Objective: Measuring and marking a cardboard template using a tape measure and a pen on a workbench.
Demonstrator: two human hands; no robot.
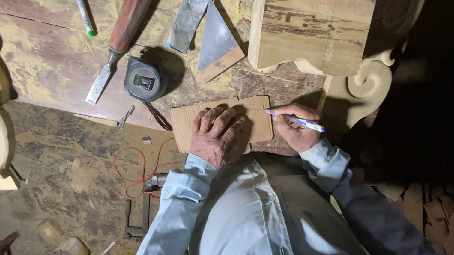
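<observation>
My left hand [217, 135] lies flat, pinning the cardboard template [220, 123] at the near edge of the worktop [47, 65], my right hand [295, 130] grips a blue pen [297, 120] at its right edge, tracing apparently underway, no drawn line discernible.

A flat brown cardboard cut-out [194, 128] lies at the near edge of the worn brown wooden desk [46, 59], which is blotched with pale yellow dust. The slim pen [297, 120] is blue and white, the round tape measure [143, 79] grey. The chisel [118, 36] has a reddish-brown handle, and a thin red wire [137, 171] loops on the mottled floor.
</observation>
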